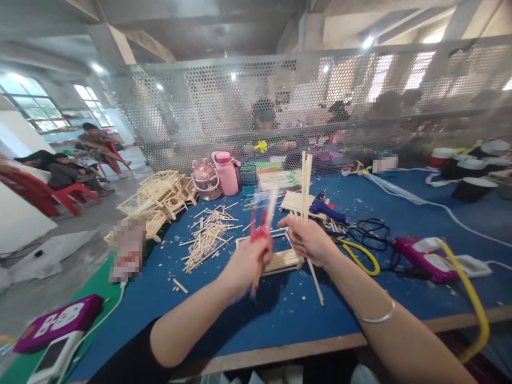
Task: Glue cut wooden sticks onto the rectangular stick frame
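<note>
On the blue surface (280, 320), wooden frames (160, 198) stood stacked at the view's nine o'clock, probably to spare working room. A slatted frame (283, 261) lay toward five o'clock, between the right hand (312, 240), closed round long sticks (306, 184), likely to keep them bunched upright, and the left hand (251, 261), gripping a blurred, perhaps red-wrapped bundle (260, 231).

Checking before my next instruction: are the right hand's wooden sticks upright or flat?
Near upright: the wooden sticks rise steeply above the right hand.
</note>
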Motion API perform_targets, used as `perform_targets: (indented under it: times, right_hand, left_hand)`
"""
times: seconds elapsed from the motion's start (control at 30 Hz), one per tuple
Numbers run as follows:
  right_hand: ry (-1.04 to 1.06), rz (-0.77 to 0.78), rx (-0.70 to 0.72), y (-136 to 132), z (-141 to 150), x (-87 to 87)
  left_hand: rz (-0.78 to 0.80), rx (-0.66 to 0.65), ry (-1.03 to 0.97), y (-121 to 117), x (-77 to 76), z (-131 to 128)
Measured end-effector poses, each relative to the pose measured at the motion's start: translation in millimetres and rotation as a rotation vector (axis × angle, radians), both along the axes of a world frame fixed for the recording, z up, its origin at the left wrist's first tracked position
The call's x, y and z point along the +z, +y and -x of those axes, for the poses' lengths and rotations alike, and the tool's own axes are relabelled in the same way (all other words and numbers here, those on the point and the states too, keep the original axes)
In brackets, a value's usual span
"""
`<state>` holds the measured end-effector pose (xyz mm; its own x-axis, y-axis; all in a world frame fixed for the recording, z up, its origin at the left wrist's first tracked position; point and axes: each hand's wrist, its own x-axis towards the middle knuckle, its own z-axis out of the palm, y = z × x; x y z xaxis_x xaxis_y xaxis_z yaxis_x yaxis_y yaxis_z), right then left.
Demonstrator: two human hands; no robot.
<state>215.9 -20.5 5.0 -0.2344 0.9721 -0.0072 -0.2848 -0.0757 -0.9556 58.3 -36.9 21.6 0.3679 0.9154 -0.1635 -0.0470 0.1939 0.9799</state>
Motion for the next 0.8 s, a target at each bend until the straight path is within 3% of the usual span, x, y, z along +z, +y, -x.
perform_targets:
  times: [0.07, 0.13, 0.23, 0.37, 0.5, 0.53, 0.6, 0.67, 0.73, 0.8]
  right_hand:
    - [0.056, 0.023, 0.055, 0, -1, 1.9]
    - [0.08, 0.019, 0.032, -1, -1, 4.1]
    - [0.126, -0.019, -0.166, -2, 1, 8.2]
    - [0.238, -0.088, -0.367, 0, -4, 13.4]
    - [0.368, -0.095, -0.59, 10, -39, 18.5]
    - [0.417, -0.113, -0.659, 13, -50, 20.1]
    - [0.481, -0.149, -0.751, 17, -68, 22.5]
    - [0.499, -0.106, -0.675, 20, -74, 23.2]
    - [0.506, -0.034, -0.556, 21, -66, 21.6]
    - [0.496, 0.024, -0.48, 23, -54, 18.8]
  left_hand:
    - [0.007, -0.23, 0.169, -8, -3.9, 0]
    - [-0.099, -0.321, 0.261, -11, -3.3, 3]
    - [-0.242, -0.359, 0.363, -5, 8.4, 9]
    - [-0.215, -0.402, 0.436, 5, 29.3, 13]
    - [-0.35, -0.467, 0.558, 23, 41.8, 21]
    - [-0.384, -0.454, 0.581, 34, 43.9, 24]
    - [-0.452, -0.31, 0.634, 69, 46.8, 30]
    - [-0.561, -0.051, 0.762, 115, 46.1, 27]
    - [-0.611, 0.018, 0.801, 163, 39.3, 12]
    - [-0.662, -0.006, 0.845, 204, 25.9, -11]
